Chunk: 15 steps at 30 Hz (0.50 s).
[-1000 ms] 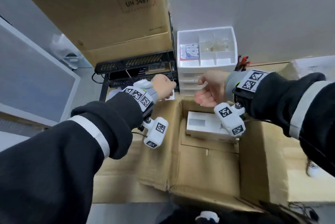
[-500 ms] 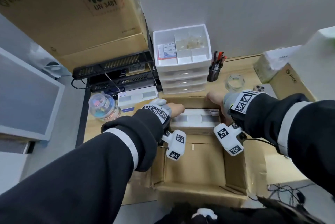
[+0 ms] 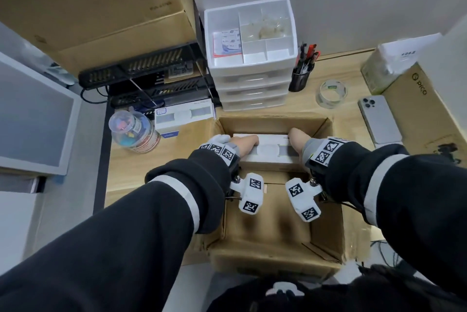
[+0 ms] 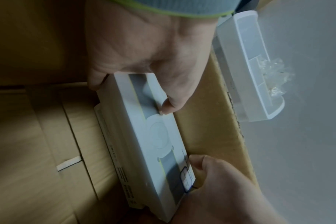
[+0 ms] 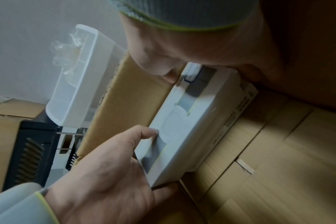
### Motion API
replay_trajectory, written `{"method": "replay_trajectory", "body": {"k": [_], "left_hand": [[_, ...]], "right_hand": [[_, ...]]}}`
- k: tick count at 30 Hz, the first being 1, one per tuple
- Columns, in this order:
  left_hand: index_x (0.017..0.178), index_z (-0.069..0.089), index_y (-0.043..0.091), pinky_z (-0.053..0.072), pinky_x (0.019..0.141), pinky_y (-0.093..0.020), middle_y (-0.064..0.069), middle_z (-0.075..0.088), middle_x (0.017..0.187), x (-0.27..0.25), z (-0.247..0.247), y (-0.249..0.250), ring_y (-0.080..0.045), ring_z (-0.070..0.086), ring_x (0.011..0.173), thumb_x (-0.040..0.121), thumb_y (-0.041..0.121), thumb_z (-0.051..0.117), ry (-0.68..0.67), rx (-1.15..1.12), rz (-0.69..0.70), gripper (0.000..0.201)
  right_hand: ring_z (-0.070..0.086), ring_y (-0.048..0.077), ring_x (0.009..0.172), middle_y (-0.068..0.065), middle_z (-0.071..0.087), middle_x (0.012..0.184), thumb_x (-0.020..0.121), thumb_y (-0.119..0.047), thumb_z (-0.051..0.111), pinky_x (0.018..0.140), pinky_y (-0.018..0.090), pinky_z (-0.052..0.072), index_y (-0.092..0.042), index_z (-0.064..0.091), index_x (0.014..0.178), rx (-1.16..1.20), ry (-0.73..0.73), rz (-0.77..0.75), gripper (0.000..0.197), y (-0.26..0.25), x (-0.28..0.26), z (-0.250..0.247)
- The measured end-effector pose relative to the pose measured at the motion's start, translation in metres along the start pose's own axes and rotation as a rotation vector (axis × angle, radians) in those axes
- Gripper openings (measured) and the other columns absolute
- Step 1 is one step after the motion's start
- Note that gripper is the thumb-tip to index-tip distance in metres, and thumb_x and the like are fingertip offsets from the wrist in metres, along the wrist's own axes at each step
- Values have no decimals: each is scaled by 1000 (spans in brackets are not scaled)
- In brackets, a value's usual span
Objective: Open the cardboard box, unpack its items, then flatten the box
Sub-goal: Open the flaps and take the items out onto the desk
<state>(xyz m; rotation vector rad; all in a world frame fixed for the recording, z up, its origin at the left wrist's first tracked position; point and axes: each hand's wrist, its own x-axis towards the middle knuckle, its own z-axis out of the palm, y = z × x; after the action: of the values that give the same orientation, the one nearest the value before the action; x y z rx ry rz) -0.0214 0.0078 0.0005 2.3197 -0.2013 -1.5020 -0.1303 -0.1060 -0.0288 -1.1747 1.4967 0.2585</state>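
Note:
The open cardboard box stands on the desk in front of me, flaps folded out. A flat white product box lies inside against its far wall. A second white box shows just under it. My left hand grips its left end, thumb on the near edge and fingers on top. My right hand grips the right end. The white box spans between both hands. The near part of the carton floor is bare.
Behind the carton stands a white drawer unit with a pen cup. A tape roll, a phone and a brown Pico carton lie right. Another white box and a plastic jar sit left.
Both hands came down from above the carton's far rim into the carton and took hold of the white box's two ends. The head view tilted down and closer.

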Motion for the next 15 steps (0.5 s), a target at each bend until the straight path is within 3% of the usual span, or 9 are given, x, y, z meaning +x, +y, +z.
{"method": "replay_trajectory", "body": {"k": [1, 3, 6, 11, 15], "left_hand": [[78, 55, 17, 45, 105, -43, -5, 59, 89, 2, 0, 0, -29, 56, 93, 86, 40, 59, -16, -4, -9, 24], [80, 57, 17, 46, 106, -45, -6, 61, 91, 7, 0, -1, -29, 59, 97, 83, 41, 61, -43, -31, -22, 24], [81, 57, 17, 47, 105, -46, -7, 62, 96, 12, -1, 1, -27, 61, 98, 77, 41, 64, -48, -48, -42, 25], [78, 52, 18, 47, 106, -48, -5, 57, 89, 13, -3, 6, -27, 58, 95, 81, 42, 64, -48, -52, -50, 27], [74, 45, 18, 45, 109, -48, -3, 50, 82, 12, -5, 11, -27, 52, 91, 85, 36, 63, -56, -69, -70, 27]], "right_hand": [[37, 30, 135, 13, 32, 153, 102, -25, 32, 113, 36, 28, 3, 26, 149, 89, 49, 65, 55, 0, 3, 4], [32, 33, 141, 14, 31, 155, 101, -31, 32, 118, 41, 23, -1, 26, 151, 158, 87, 118, 59, 1, 8, 10], [34, 33, 139, 13, 34, 154, 100, -35, 30, 117, 40, 23, -4, 30, 150, 158, 115, 134, 59, 1, 10, 12], [35, 34, 139, 15, 36, 152, 102, -34, 26, 112, 39, 26, -3, 29, 150, 140, 115, 100, 57, 3, 13, 9], [31, 32, 141, 12, 30, 156, 99, -40, 29, 115, 38, 20, -3, 24, 152, 169, 161, 151, 64, -2, 13, 11]]}}
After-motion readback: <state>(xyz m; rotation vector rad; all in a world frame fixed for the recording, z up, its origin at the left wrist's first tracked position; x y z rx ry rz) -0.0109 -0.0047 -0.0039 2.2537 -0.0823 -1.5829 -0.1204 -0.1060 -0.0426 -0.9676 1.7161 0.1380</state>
